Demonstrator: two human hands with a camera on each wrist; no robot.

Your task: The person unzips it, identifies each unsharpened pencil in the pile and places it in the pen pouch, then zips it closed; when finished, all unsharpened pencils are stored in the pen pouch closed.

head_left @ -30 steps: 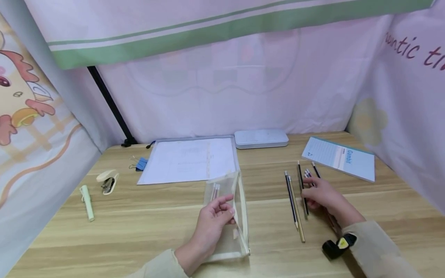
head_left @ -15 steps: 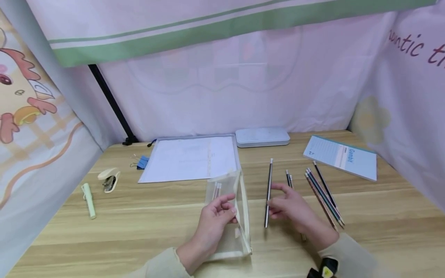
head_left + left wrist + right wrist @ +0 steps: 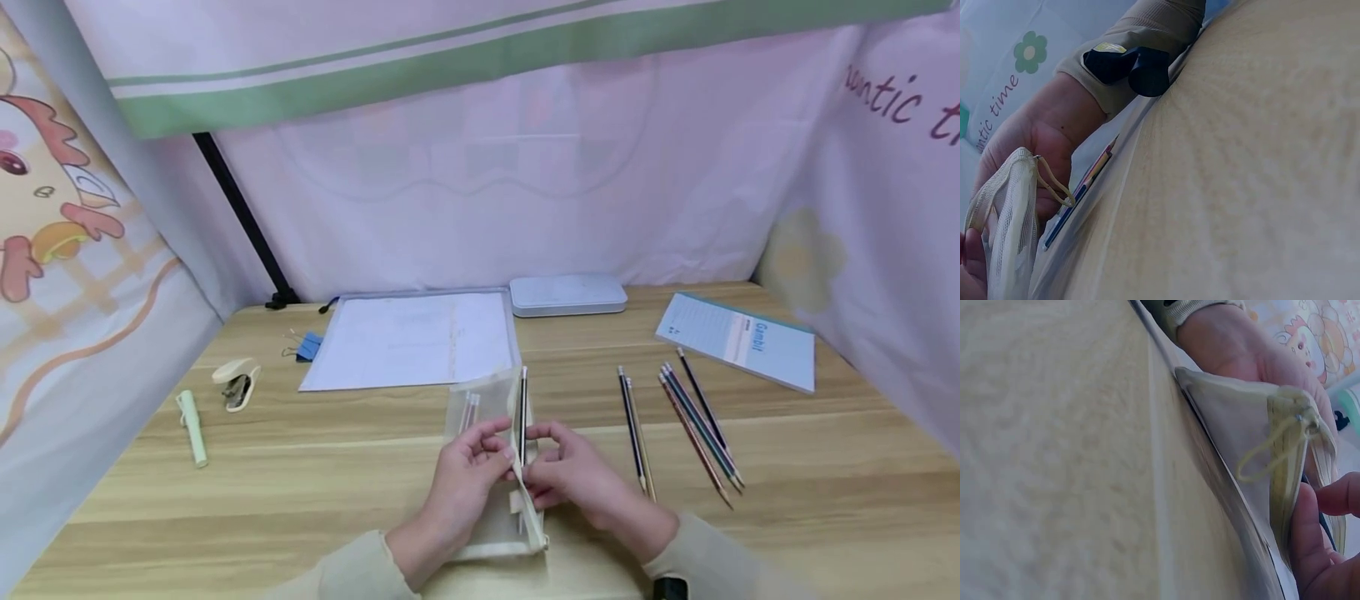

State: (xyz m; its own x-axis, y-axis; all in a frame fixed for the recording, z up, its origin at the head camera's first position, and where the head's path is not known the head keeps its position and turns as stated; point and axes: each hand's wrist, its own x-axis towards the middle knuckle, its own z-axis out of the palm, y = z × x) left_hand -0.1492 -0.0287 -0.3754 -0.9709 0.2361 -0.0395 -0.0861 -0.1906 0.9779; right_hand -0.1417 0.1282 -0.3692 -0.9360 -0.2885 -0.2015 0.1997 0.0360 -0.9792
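My left hand (image 3: 459, 477) pinches the upper edge of a translucent zip pouch (image 3: 486, 521), holding its long zipped mouth apart. Inside the pouch, the pale ends of pencils (image 3: 470, 408) show through. A dark pencil (image 3: 524, 390) stands at the mouth, its lower part inside, and my right hand (image 3: 585, 477) grips it between thumb and fingers. From the right wrist, the pouch's zip band (image 3: 1286, 469) with a cord loop lies right by the right fingers (image 3: 1310, 531). The left wrist view has the mesh-like pouch (image 3: 1015, 225) between both hands.
Two pencils (image 3: 632, 425) and a group of several more (image 3: 693, 429) lie to the right. Behind are a sheet of paper (image 3: 405, 342), a white case (image 3: 567, 297) and a blue notebook (image 3: 738, 342). A stapler (image 3: 237, 385), green pen (image 3: 192, 429) and blue binder clip (image 3: 307, 346) sit left.
My right hand has picked up a dark pencil from the right-hand group and carried it left into the pouch's mouth. The left hand has kept its hold on the pouch.
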